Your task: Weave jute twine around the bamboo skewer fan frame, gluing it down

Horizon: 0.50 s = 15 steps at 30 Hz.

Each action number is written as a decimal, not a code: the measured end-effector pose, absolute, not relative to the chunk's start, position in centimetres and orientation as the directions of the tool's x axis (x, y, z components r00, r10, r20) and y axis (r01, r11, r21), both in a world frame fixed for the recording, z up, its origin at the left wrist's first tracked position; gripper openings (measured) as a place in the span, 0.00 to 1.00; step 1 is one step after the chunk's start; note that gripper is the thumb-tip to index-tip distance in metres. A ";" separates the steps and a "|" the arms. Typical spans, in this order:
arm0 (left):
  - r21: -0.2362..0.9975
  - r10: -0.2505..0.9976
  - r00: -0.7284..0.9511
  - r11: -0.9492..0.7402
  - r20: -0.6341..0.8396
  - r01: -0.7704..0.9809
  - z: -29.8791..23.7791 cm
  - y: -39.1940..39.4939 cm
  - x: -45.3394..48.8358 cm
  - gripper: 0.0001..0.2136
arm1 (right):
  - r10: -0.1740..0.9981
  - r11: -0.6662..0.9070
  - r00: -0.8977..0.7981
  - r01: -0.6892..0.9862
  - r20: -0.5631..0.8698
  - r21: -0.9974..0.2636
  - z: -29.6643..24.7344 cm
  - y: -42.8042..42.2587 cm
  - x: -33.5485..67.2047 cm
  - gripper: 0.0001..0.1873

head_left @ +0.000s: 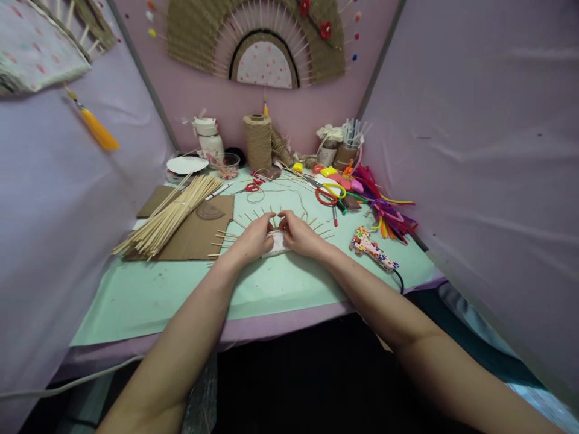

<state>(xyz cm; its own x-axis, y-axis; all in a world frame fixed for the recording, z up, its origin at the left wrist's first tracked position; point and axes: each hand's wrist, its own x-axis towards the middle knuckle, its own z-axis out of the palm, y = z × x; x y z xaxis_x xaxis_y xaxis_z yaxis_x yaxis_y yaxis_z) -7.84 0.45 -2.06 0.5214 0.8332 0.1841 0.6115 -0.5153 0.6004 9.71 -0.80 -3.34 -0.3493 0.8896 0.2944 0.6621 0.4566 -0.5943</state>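
Both hands rest together on a small white half-disc (pixel 277 243) with wooden sticks fanning out of its edge, lying on the mint-green table cover (pixel 181 295). My left hand (pixel 253 238) has its fingers curled and pinched at the top of the piece. My right hand (pixel 299 232) is curled beside it, fingertips meeting the left ones. A thin jute string (pixel 289 194) runs from the piece back toward the twine spool (pixel 258 142). What the fingertips pinch is too small to make out.
A bundle of wooden sticks (pixel 172 214) lies on brown cardboard (pixel 199 232) at the left. A patterned glue gun (pixel 371 247) lies at the right, beside coloured pipe cleaners (pixel 389 214). Scissors (pixel 329 193), jars and cups stand at the back. Fabric walls close in on both sides.
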 end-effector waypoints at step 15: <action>0.644 0.860 0.490 -0.458 0.145 0.613 -1.9 0.4 -7.7 0.33 | 0.903 0.418 -0.356 0.606 0.239 -0.677 -2.7 0.0 9.2 0.24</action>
